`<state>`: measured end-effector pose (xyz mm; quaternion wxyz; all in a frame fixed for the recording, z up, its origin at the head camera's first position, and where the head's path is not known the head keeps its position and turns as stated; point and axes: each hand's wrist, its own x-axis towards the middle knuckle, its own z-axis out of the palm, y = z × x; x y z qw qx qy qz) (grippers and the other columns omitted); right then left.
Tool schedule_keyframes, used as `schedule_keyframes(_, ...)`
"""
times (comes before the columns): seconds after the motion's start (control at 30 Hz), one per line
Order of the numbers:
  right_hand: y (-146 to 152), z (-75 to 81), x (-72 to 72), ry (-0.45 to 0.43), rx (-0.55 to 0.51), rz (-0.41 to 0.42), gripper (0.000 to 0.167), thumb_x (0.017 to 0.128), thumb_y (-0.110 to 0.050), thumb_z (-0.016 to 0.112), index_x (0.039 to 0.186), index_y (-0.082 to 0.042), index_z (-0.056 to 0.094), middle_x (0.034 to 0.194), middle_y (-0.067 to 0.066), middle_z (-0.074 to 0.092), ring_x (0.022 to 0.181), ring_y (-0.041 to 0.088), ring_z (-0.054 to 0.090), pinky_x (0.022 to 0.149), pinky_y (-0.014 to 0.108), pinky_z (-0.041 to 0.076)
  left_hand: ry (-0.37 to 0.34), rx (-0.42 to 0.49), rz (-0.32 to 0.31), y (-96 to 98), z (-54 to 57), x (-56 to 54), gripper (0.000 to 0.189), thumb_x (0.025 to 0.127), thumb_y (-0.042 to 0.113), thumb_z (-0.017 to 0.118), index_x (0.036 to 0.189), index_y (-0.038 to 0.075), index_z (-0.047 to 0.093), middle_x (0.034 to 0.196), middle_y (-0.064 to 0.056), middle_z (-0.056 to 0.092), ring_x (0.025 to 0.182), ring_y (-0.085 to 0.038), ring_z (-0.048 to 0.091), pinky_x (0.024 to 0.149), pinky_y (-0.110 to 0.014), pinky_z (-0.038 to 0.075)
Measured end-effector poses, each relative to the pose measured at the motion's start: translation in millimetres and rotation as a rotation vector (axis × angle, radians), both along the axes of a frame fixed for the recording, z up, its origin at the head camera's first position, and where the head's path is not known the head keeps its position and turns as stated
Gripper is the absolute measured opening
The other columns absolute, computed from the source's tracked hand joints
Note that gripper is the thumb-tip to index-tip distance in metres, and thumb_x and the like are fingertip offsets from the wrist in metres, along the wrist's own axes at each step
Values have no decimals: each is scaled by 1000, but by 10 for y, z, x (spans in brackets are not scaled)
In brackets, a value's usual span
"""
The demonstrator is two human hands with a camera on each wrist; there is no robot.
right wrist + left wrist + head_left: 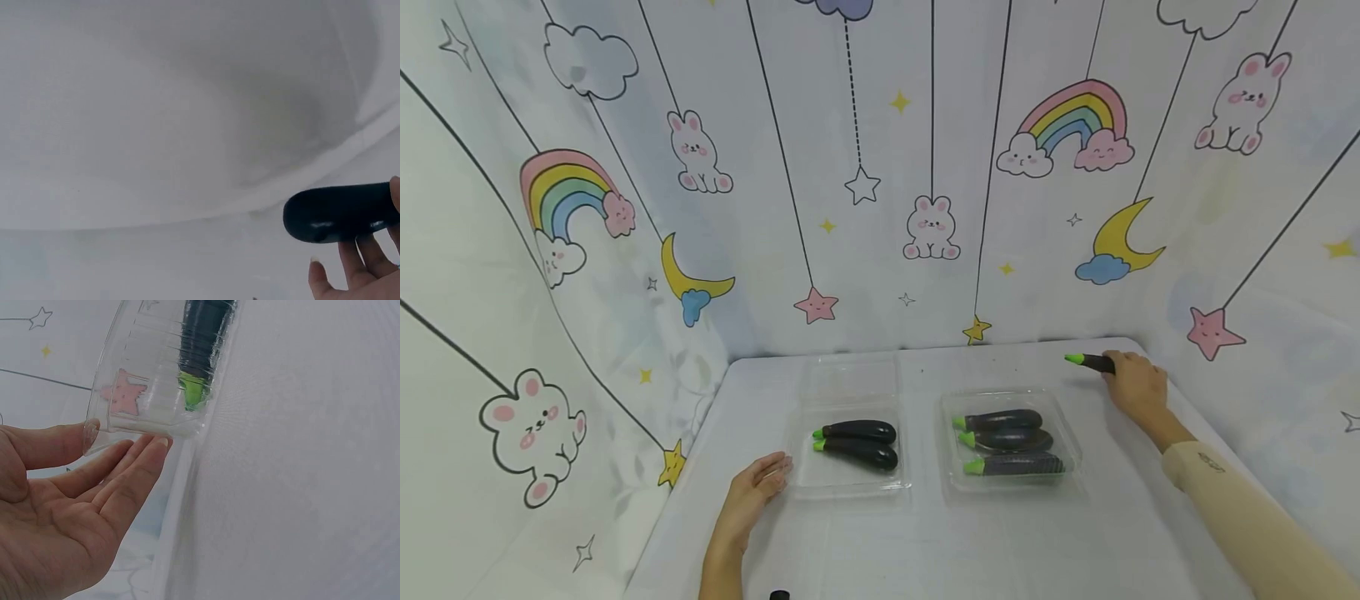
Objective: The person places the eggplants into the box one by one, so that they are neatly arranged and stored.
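Note:
In the head view my right hand (1137,385) grips a dark eggplant (1096,362) with a bright green stem, at the table's back right corner. Its rounded dark end (331,214) shows in the right wrist view, between thumb and fingers. My left hand (752,492) is at the left side of a clear plastic container (850,486). Seen from the left wrist, the thumb lies on the container's rim (94,434) and the fingertips against its wall, pinching the edge. Two eggplants (857,452) lie side by side in that container, stems pointing left.
A second clear container (951,479) stands to the right with three eggplants (1007,439) in it. The left container's clear lid (850,375) is folded back behind it. A small black object (779,595) shows at the near edge. A patterned cloth (880,275) hangs behind the table.

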<state>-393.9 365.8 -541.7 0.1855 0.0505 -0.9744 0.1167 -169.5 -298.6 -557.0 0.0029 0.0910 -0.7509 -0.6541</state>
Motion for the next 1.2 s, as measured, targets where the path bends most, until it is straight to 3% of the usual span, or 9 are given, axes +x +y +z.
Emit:
schedule_keyframes(0.33,-317,269,78,148,-69,62,41,98,-11,70,136,0,62,129,35,61,116,57,55,88,78,40,2,-2,7,4,1,-2,46,105,4,56,149,-7,48,148,-26,56,140,-39,53,101,-25,55)
schedule_keyframes(0.73,-872,658,312,302,-100,196,42,95,-10,75,135,0,65,117,34,66,103,55,63,84,74,46,-7,6,3,3,0,-9,47,105,5,56,150,-6,47,150,-25,55,141,-38,52,103,-25,54)
schedule_keyframes(0.97,-1154,789,447,333,-112,269,43,94,-9,77,135,-3,65,115,32,66,101,53,64,83,73,48,-6,12,-6,3,9,-6,48,106,5,55,151,-9,44,151,-28,52,142,-39,50,104,-27,54)
schedule_keyframes(1.2,-1435,875,583,309,-124,328,45,96,-11,76,139,-5,64,115,29,66,99,49,65,84,70,50,2,19,-7,3,18,3,47,106,3,54,151,-9,45,150,-28,53,142,-39,50,104,-27,54)
